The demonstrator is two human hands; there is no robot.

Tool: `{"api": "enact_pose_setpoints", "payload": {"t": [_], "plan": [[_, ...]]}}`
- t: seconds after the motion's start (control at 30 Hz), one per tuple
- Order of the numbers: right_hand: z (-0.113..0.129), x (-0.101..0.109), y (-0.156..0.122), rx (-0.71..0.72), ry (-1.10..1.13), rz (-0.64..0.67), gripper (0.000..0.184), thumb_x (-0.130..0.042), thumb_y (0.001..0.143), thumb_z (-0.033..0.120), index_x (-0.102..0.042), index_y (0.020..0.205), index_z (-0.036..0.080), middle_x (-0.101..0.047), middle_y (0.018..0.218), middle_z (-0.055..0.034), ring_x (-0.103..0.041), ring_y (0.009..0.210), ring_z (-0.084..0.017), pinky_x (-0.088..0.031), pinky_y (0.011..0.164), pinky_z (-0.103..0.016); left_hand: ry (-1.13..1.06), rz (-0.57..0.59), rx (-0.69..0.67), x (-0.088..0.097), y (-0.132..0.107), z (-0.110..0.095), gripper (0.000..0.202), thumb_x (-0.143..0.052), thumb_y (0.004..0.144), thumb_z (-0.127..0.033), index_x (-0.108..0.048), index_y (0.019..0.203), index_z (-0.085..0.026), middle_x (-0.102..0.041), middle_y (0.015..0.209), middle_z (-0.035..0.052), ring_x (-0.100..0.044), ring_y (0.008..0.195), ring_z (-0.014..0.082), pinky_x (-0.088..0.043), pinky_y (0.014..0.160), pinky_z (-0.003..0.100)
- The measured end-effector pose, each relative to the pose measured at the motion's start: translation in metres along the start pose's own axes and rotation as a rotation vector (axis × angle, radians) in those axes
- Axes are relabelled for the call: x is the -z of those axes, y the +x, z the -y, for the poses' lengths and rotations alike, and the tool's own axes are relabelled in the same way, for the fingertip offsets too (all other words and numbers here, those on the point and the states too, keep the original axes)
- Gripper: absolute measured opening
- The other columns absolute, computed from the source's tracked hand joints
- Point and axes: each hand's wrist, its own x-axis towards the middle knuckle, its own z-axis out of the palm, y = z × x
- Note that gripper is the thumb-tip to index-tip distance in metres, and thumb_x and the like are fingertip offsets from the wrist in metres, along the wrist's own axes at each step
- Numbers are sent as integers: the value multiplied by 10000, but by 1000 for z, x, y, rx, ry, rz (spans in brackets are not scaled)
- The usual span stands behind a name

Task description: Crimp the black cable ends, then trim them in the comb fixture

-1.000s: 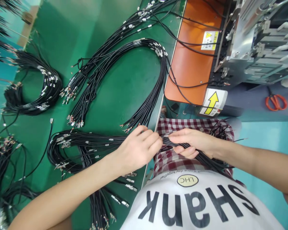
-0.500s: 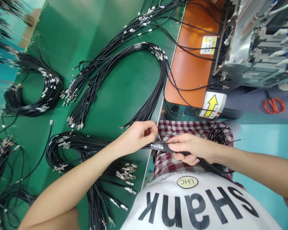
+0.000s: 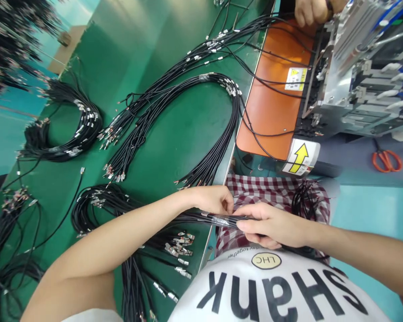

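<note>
A bundle of thin black cables (image 3: 188, 217) runs from the green table across to my lap, with a band of clear shiny tape (image 3: 220, 220) around it. My right hand (image 3: 268, 223) is wrapped around the bundle just right of the tape, thumb on top and fingers below. Just above the tape, my left hand (image 3: 216, 199) has its fingers curled together. Its fingertips point down beside the bundle, and whatever they pinch is hidden. On the table, the same bundle bends into a loop (image 3: 83, 210) with silvery connector ends below it.
More black cable bundles (image 3: 235, 107) lie curved on the green table (image 3: 174, 147), one coiled (image 3: 90, 129) at left. An orange plate (image 3: 268, 112) and a metal machine (image 3: 352, 103) stand at right, near red-handled scissors (image 3: 386, 160). Another person's hand (image 3: 310, 10) is at the machine's top.
My left hand has turned over and lowered its fingertips beside the tape. My right hand still grips the bundle. Another person's hand has come into view at the top right. The view has shifted slightly.
</note>
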Motion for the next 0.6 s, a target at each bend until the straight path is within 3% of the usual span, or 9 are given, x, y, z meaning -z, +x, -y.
{"api": "enact_pose_setpoints", "payload": {"t": [0.03, 0.07, 0.2, 0.27, 0.3, 0.33, 0.43, 0.47, 0.6], "plan": [[-1, 1, 1, -2, 20, -1, 227, -556, 953, 386, -527, 1043, 180, -466, 653, 73, -287, 384, -3, -199, 350, -143, 60, -38, 14, 2, -1, 0, 181, -762, 676, -295, -699, 746, -141, -620, 603, -11, -531, 531, 115, -357, 488, 213], [-1, 3, 1, -5, 44, -4, 233, -562, 950, 389, -525, 1051, 182, -460, 652, 75, -272, 382, -1, -190, 349, -143, 115, -147, 10, 5, -6, 0, 209, -775, 674, -318, -698, 773, -150, -613, 609, -18, -526, 537, 113, -349, 488, 211], [2, 13, 3, -24, 119, 13, 267, -584, 940, 399, -521, 1101, 196, -457, 657, 74, -230, 388, 1, -150, 349, -142, 259, -852, -74, 2, -52, 1, 235, -713, 794, -372, -669, 918, -178, -596, 681, -26, -505, 591, 106, -381, 559, 214], [5, 17, 4, -38, 144, 18, 277, -606, 926, 398, -527, 1100, 199, -460, 656, 70, -237, 389, -2, -142, 347, -141, 252, -1082, -97, -13, -77, 3, 190, -676, 844, -355, -667, 910, -177, -623, 733, -8, -519, 630, 111, -412, 615, 225], [6, 19, 4, -39, 155, 13, 278, -619, 917, 398, -533, 1090, 198, -460, 654, 69, -240, 390, -2, -141, 347, -140, 206, -1104, -106, -24, -87, 5, 180, -660, 862, -354, -674, 884, -176, -639, 754, 3, -533, 651, 115, -424, 636, 230], [7, 20, 5, -36, 165, 3, 278, -631, 909, 399, -539, 1075, 196, -460, 652, 68, -240, 390, -2, -141, 347, -139, 133, -1052, -112, -37, -94, 7, 187, -637, 884, -354, -685, 860, -175, -652, 763, 12, -546, 661, 117, -431, 642, 231], [10, 21, 6, -19, 175, -12, 269, -642, 900, 410, -559, 1033, 191, -464, 651, 64, -230, 390, 1, -139, 348, -138, -156, -612, -83, -77, -90, 16, 232, -578, 929, -365, -715, 954, -180, -648, 732, 16, -548, 616, 110, -424, 579, 219], [11, 21, 6, -18, 173, -8, 266, -639, 902, 413, -564, 1025, 190, -464, 650, 64, -228, 389, 1, -139, 348, -139, -271, -530, -87, -87, -81, 20, 243, -590, 922, -372, -703, 1022, -182, -644, 749, 17, -545, 611, 107, -425, 567, 216], [11, 20, 5, -22, 152, 8, 276, -629, 908, 421, -585, 1039, 182, -464, 652, 62, -232, 387, 0, -146, 347, -144, -851, -503, -340, -108, -26, 35, 338, -727, 801, -423, -684, 995, -151, -623, 886, 42, -558, 611, 100, -464, 580, 244]]}}
